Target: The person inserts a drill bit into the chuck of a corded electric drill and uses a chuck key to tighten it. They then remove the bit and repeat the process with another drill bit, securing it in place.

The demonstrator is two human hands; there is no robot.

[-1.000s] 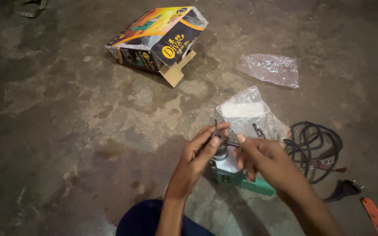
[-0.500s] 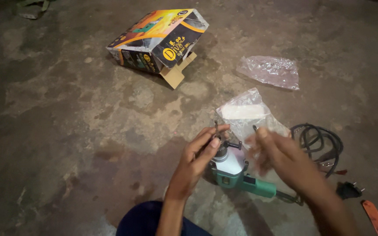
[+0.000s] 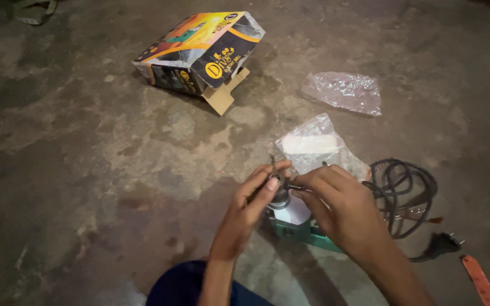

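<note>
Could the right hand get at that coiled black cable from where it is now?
Probably yes. The right hand is at the green drill, and the black cable lies on the floor just to its right, with nothing between them.

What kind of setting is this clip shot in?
Probably a workshop or storeroom floor, though it could be outdoors. The person works low over a rough, stained concrete floor, with an opened cardboard box, a coiled power cord and a green power drill lying on it.

The right hand [image 3: 344, 207] has moved back onto the drill [image 3: 290, 218], meeting the left hand [image 3: 250, 207].
</note>
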